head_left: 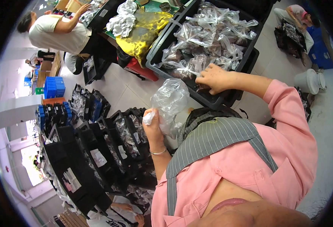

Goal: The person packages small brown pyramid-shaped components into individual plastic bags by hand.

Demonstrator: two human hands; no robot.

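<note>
My left hand (152, 123) is closed around the gathered end of a clear plastic bag (170, 96), which hangs puffed out beside my apron. I cannot see any contents in that bag. My right hand (216, 78) reaches over the near edge of a large black crate (151, 56), its fingers curled down. Something brownish shows under those fingers, too covered to name. Tied clear bags (212, 36) of dark brown pieces are heaped in the crate, the nearest of them right by my right fingertips.
Black crates (87, 147) of bagged goods stand stacked at the left. Beyond my crate lie yellow cloth (143, 34) and white gloves (122, 19) on a green table. Other people (60, 32) work at far left, far right and lower left. A white bucket (309, 81) stands right.
</note>
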